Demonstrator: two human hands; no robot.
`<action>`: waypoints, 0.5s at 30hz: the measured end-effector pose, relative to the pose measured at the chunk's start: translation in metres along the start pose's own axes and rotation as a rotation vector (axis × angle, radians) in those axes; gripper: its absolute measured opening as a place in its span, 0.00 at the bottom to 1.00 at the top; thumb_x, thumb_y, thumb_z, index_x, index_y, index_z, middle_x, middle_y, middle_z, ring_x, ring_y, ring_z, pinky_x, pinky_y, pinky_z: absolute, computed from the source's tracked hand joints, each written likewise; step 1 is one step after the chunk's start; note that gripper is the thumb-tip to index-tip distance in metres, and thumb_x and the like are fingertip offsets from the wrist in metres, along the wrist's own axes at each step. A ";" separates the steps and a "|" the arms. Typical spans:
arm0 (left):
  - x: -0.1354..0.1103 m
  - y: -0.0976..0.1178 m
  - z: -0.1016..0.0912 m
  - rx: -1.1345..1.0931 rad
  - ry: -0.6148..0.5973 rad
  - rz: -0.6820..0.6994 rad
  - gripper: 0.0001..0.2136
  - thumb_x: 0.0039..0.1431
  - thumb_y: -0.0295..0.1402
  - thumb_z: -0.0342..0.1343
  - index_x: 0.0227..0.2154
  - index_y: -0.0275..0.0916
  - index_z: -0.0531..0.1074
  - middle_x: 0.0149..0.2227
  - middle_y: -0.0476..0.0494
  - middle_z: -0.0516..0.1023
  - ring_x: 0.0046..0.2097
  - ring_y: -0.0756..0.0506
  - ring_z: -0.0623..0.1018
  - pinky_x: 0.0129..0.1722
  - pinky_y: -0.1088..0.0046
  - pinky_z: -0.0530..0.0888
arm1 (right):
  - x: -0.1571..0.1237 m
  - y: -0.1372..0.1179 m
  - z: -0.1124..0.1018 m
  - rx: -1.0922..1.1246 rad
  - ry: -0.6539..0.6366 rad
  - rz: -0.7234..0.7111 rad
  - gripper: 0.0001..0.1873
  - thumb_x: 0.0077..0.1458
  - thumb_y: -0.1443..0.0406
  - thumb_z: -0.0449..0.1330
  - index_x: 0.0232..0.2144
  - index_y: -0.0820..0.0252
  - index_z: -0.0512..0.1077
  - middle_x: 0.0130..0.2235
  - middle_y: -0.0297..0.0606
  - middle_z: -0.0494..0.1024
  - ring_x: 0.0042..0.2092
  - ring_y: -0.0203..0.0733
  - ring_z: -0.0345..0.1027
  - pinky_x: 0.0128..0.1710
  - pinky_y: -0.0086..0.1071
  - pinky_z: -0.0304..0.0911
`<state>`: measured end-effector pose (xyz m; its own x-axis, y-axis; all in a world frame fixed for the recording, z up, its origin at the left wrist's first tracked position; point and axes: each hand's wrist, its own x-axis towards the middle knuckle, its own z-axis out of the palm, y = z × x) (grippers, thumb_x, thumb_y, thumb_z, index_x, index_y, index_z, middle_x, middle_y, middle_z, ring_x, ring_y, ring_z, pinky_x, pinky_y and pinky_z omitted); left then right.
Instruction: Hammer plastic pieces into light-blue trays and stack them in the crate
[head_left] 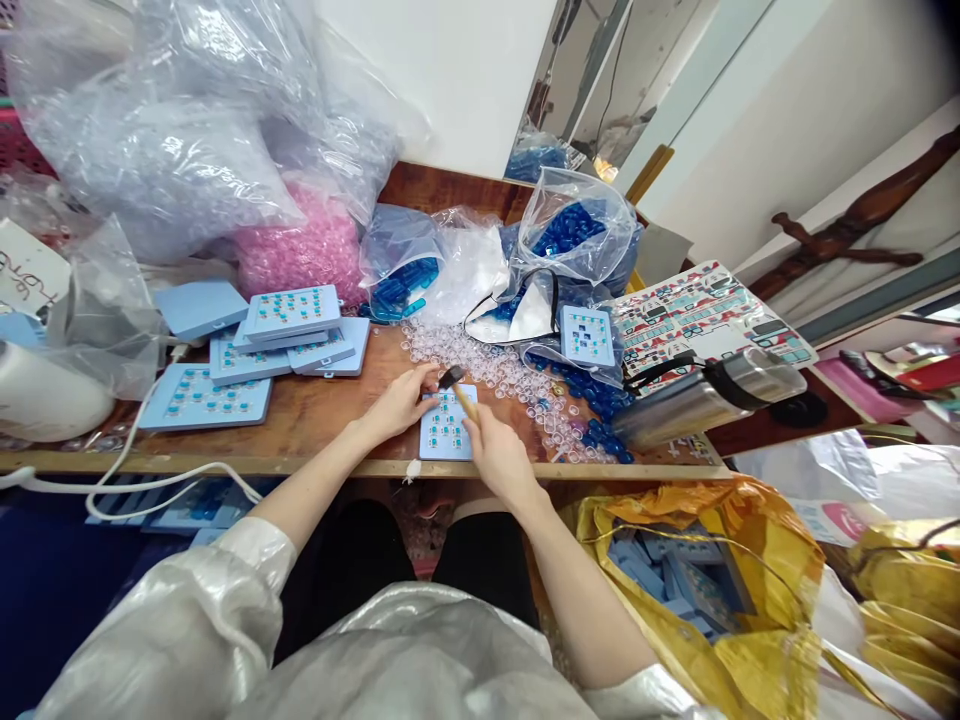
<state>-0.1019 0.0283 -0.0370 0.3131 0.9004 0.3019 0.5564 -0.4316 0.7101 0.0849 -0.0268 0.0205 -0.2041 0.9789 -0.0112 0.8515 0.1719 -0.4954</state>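
Note:
A light blue panel (pixel 442 450) dotted with small turquoise pieces lies flat at the table's front edge. My right hand (pixel 501 452) is wrapped round the wooden handle of a small hammer (pixel 467 402). The hammer's dark head is over the panel's far end. At the panel's far left corner is my left hand (pixel 401 402), its fingers bent and drawn together close to the hammer head. Whatever is between those fingertips is too small to make out. Clear plastic rings (pixel 517 385) are spread to the right of the panel, with dark blue pieces (pixel 592 390) beyond them.
Stacked blue panels (pixel 292 310) stand at the left, near a white cable (pixel 127 465). Bags of pink pieces (pixel 307 245) and blue pieces (pixel 566 230) line the back. A steel bottle (pixel 697 400) lies at the right. Below it, a yellow sack (pixel 780 560) holds more panels.

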 end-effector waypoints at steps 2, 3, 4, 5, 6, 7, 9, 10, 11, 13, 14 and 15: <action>0.000 0.000 0.000 -0.007 0.003 -0.006 0.24 0.52 0.30 0.55 0.52 0.38 0.56 0.39 0.45 0.74 0.44 0.45 0.73 0.47 0.63 0.68 | 0.002 -0.004 0.001 -0.080 -0.041 0.034 0.16 0.61 0.59 0.42 0.44 0.59 0.64 0.35 0.44 0.76 0.36 0.47 0.70 0.32 0.32 0.57; -0.001 0.000 0.001 -0.011 0.006 -0.008 0.24 0.52 0.30 0.55 0.52 0.38 0.56 0.38 0.45 0.74 0.43 0.45 0.73 0.47 0.64 0.68 | 0.002 -0.005 0.001 -0.090 -0.029 0.032 0.17 0.61 0.59 0.41 0.45 0.59 0.63 0.35 0.44 0.76 0.36 0.47 0.70 0.32 0.31 0.57; -0.001 -0.001 0.001 -0.015 0.010 -0.012 0.24 0.52 0.30 0.55 0.52 0.38 0.56 0.38 0.45 0.74 0.43 0.45 0.74 0.47 0.64 0.68 | 0.001 -0.005 0.001 -0.092 -0.013 0.025 0.17 0.61 0.59 0.40 0.46 0.58 0.62 0.36 0.44 0.76 0.37 0.46 0.70 0.33 0.31 0.56; -0.002 -0.001 0.001 -0.022 0.017 -0.020 0.24 0.52 0.30 0.55 0.52 0.38 0.55 0.38 0.46 0.74 0.43 0.46 0.74 0.47 0.65 0.69 | 0.000 -0.006 0.002 -0.097 -0.013 0.022 0.17 0.62 0.59 0.40 0.46 0.58 0.62 0.36 0.43 0.76 0.38 0.46 0.70 0.33 0.30 0.56; -0.002 -0.002 0.001 -0.031 0.025 -0.030 0.24 0.52 0.30 0.55 0.52 0.38 0.55 0.38 0.46 0.74 0.42 0.46 0.74 0.46 0.65 0.69 | -0.001 -0.006 0.002 -0.111 -0.027 0.027 0.17 0.62 0.59 0.40 0.46 0.58 0.62 0.36 0.43 0.76 0.38 0.46 0.70 0.32 0.30 0.56; -0.003 -0.003 0.001 -0.038 0.034 -0.041 0.25 0.52 0.30 0.55 0.52 0.38 0.55 0.39 0.46 0.74 0.42 0.46 0.74 0.46 0.66 0.70 | -0.002 -0.006 0.003 -0.129 -0.050 0.036 0.16 0.61 0.59 0.41 0.45 0.58 0.62 0.36 0.43 0.76 0.37 0.46 0.70 0.32 0.30 0.55; -0.003 -0.004 0.002 -0.045 0.045 -0.048 0.25 0.52 0.30 0.55 0.52 0.38 0.54 0.39 0.45 0.74 0.41 0.46 0.75 0.45 0.66 0.70 | -0.004 -0.005 0.004 -0.151 -0.064 0.052 0.16 0.61 0.59 0.41 0.45 0.57 0.62 0.37 0.43 0.76 0.38 0.46 0.70 0.32 0.30 0.55; -0.003 -0.004 0.003 -0.043 0.047 -0.042 0.24 0.52 0.30 0.54 0.52 0.38 0.55 0.38 0.45 0.74 0.42 0.46 0.75 0.45 0.66 0.70 | -0.004 -0.005 0.005 -0.144 -0.046 0.056 0.16 0.62 0.59 0.40 0.46 0.57 0.62 0.38 0.42 0.76 0.39 0.46 0.70 0.32 0.30 0.55; -0.003 -0.004 0.003 -0.038 0.048 -0.034 0.24 0.52 0.30 0.54 0.52 0.38 0.55 0.38 0.45 0.75 0.42 0.46 0.75 0.45 0.66 0.70 | -0.004 -0.005 0.006 -0.133 -0.026 0.057 0.17 0.62 0.59 0.40 0.47 0.57 0.61 0.38 0.42 0.76 0.39 0.45 0.70 0.33 0.30 0.55; -0.003 -0.004 0.005 -0.024 0.057 -0.030 0.24 0.52 0.30 0.55 0.52 0.38 0.56 0.38 0.45 0.74 0.42 0.46 0.74 0.45 0.66 0.70 | -0.003 -0.005 0.007 -0.138 -0.033 0.069 0.17 0.62 0.59 0.39 0.48 0.57 0.60 0.38 0.42 0.76 0.39 0.45 0.70 0.33 0.30 0.55; -0.003 -0.004 0.006 -0.017 0.067 -0.036 0.24 0.51 0.30 0.55 0.52 0.38 0.56 0.37 0.45 0.74 0.41 0.46 0.74 0.45 0.66 0.70 | -0.002 -0.005 0.008 -0.156 -0.058 0.079 0.17 0.62 0.59 0.40 0.47 0.57 0.61 0.38 0.42 0.76 0.38 0.45 0.70 0.33 0.30 0.56; -0.002 -0.004 0.006 -0.011 0.079 -0.046 0.24 0.51 0.30 0.56 0.51 0.38 0.57 0.37 0.45 0.74 0.41 0.46 0.74 0.45 0.65 0.70 | -0.001 -0.005 0.008 -0.175 -0.084 0.083 0.17 0.62 0.58 0.40 0.47 0.57 0.61 0.37 0.43 0.76 0.38 0.46 0.70 0.33 0.30 0.56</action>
<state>-0.0999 0.0274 -0.0443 0.2252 0.9210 0.3179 0.5604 -0.3893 0.7310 0.0769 -0.0300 0.0157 -0.1627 0.9791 -0.1219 0.9366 0.1145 -0.3311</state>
